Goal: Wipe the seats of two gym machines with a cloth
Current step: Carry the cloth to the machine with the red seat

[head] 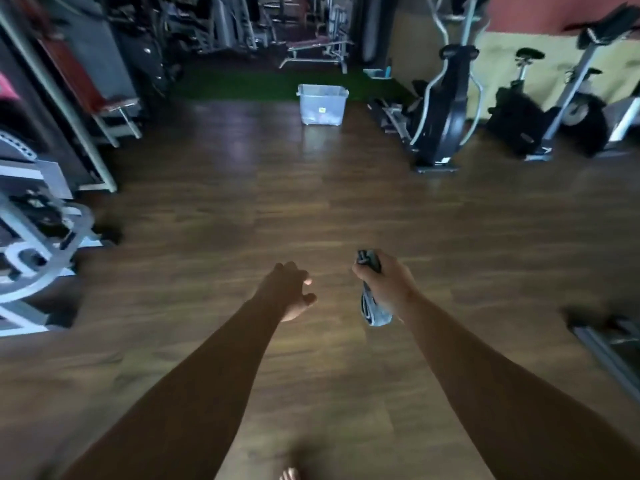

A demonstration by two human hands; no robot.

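My right hand [386, 284] is shut on a bunched grey-blue cloth [373, 310], whose ends stick out above and below the fist. My left hand [292, 294] is held out beside it with loose fingers and holds nothing. Both arms reach forward over a brown wooden floor. An exercise bike with a black seat [529, 54] stands at the far right by the wall. A machine with a dark red seat pad [116, 102] stands at the left. A bench [320, 43] stands far back.
A clear plastic bin [322, 103] stands on the floor ahead, at the edge of green turf. An elliptical trainer [446, 98] is to the right of it. Grey machine frames [38, 233] crowd the left edge. A dark machine base [602, 337] juts in at the right.
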